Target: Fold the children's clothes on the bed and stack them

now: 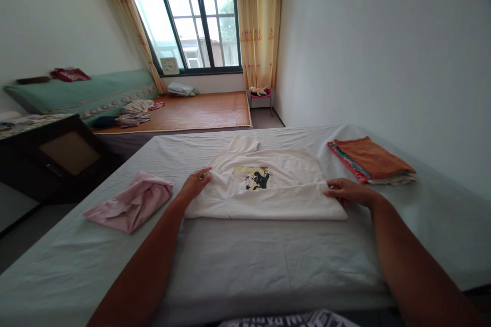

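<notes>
A white T-shirt (268, 184) with a black and yellow print lies on the pale grey bedsheet (245, 260), its lower part folded up toward the print. My left hand (196, 182) pinches the shirt's left edge, fingers curled on the cloth. My right hand (345, 191) rests on the shirt's right edge, with its fingers bent and pressing the fabric down.
A crumpled pink garment (132, 202) lies on the bed to the left. A stack of folded clothes with an orange piece on top (370, 159) sits at the right, near the white wall. Beyond are a dark cabinet (53, 156), a platform bed with a mat, and a window.
</notes>
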{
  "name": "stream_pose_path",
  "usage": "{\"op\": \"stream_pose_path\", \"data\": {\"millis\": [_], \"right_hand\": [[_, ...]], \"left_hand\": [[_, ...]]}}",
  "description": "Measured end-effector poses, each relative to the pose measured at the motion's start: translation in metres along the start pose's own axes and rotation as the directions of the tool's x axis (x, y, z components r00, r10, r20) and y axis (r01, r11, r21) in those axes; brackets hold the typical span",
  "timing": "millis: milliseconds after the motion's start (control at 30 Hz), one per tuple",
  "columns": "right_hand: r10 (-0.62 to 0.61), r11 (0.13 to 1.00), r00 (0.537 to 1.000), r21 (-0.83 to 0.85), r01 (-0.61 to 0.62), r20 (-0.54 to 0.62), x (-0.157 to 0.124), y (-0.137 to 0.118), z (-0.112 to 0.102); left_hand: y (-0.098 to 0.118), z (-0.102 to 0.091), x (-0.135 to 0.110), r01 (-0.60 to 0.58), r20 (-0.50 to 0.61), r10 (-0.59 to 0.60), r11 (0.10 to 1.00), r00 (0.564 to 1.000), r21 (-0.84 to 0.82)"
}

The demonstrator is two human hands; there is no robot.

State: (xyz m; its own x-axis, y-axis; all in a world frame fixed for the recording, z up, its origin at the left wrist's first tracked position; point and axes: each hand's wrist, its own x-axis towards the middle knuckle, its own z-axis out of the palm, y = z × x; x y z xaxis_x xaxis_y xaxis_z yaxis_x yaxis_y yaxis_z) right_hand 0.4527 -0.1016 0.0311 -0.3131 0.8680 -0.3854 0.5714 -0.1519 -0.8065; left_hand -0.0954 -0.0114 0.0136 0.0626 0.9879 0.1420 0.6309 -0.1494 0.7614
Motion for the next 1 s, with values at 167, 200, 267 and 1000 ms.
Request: {"op": "stream_pose_path", "data": {"millis": [167, 200, 267, 1000], "right_hand": [[0.000, 1.000, 1.000, 0.022, 0.000, -0.008, 0.002, 0.004, 0.000], [0.000, 1.000, 1.000, 0.023, 0.000, -0.005, 0.002, 0.004, 0.000], [0.000, 1.000, 1.000, 0.023, 0.000, 0.002, 0.002, 0.004, -0.001], [0.014, 0.999, 1.000, -0.031, -0.015, -0.024, -0.003, 0.004, -0.003]], "left_hand": [[0.006, 0.001, 0.006, 0.044, 0.005, -0.044, 0.979, 0.999, -0.198], [0.008, 0.002, 0.007, 0.052, 0.004, -0.053, 0.966, 0.999, -0.255], [0.015, 0.002, 0.012, 0.076, 0.021, -0.073, 0.935, 0.997, -0.346], [-0.007, -0.038, -0.007, -0.202, 0.321, 0.271, 0.951, 0.907, -0.232]]}}
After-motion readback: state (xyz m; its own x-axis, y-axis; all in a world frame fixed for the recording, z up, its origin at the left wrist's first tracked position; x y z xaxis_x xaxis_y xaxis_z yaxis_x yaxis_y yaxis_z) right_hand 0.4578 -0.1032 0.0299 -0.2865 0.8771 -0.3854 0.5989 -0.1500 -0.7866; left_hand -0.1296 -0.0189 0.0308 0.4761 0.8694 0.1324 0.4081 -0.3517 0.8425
